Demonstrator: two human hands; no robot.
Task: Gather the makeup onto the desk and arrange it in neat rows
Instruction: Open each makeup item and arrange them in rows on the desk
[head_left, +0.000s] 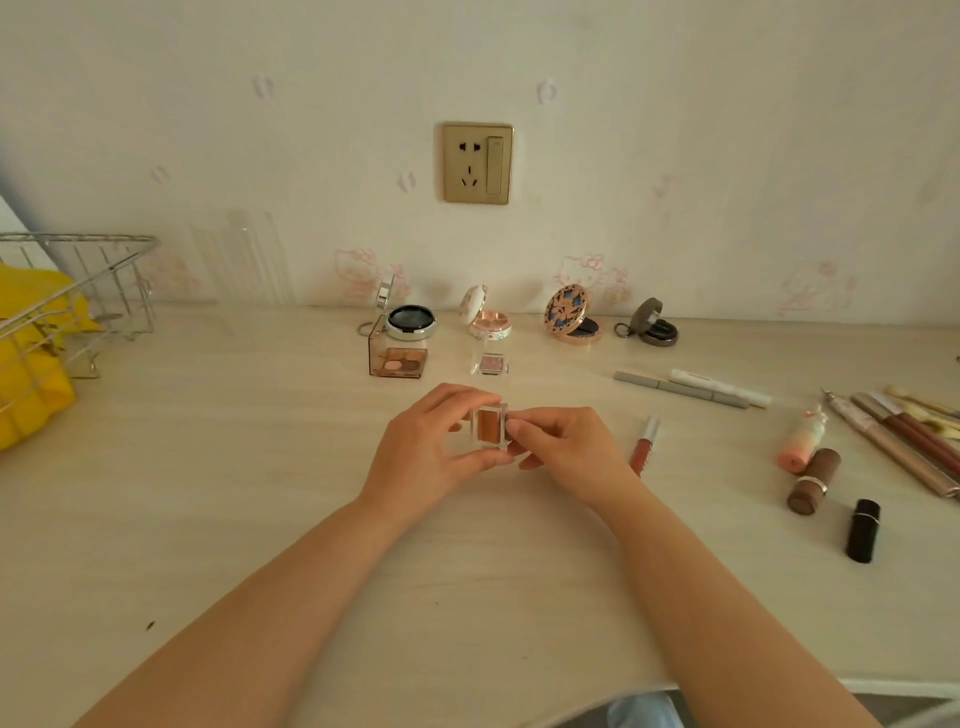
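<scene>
A small clear case with an orange-brown powder pan (487, 427) is held above the desk's middle between my left hand (434, 444) and my right hand (566, 449). Along the wall stand open compacts: a silver one (410, 321), a pink one (488, 322), a gold and blue one (571, 319) and a dark one (655, 327). In front of them lie a brown eyeshadow palette (397, 361) and a tiny clear pan (489, 364). A red lip gloss tube (643, 447) lies right of my hands.
A grey pencil (680, 389) and a white pen (719, 387) lie at the right. Farther right are a peach tube (802, 439), a brown lipstick (813, 480), a black lipstick (863, 530) and several brushes (904, 441). A wire basket (72, 301) with yellow cloth stands left.
</scene>
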